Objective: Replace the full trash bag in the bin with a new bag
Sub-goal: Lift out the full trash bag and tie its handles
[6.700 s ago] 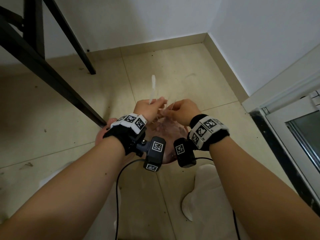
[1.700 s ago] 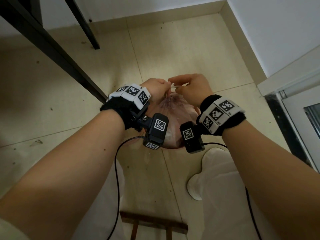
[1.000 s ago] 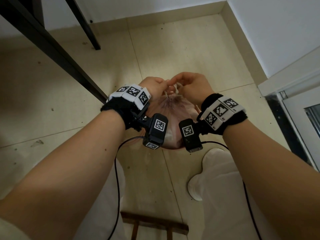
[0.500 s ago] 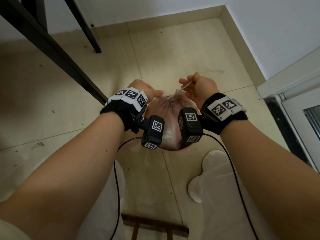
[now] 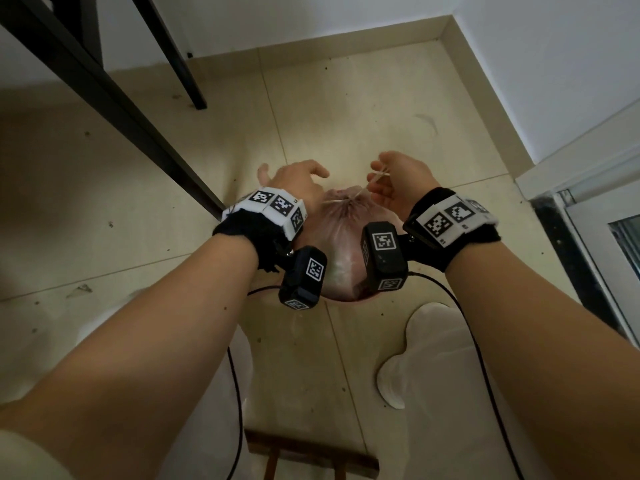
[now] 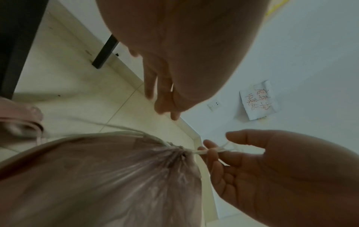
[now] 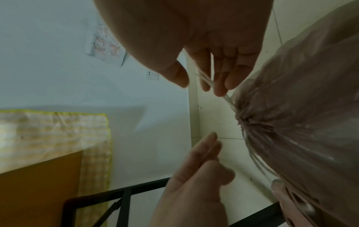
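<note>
The bin (image 5: 349, 299) is nearly all hidden under the wrist cameras and the bulging bag; only a pink sliver of rim shows on the tiled floor (image 5: 346, 109). The right hand (image 5: 398, 183) is turned palm up, its fingers (image 6: 212, 153) pinching the pale drawstring (image 5: 375, 176) just beside the gathered neck. The left hand (image 5: 298, 181) hovers above with loose, straight fingers, holding nothing. The full trash bag (image 5: 337, 233) is thin, translucent pinkish plastic, pleated tight into a puckered knot.
</note>
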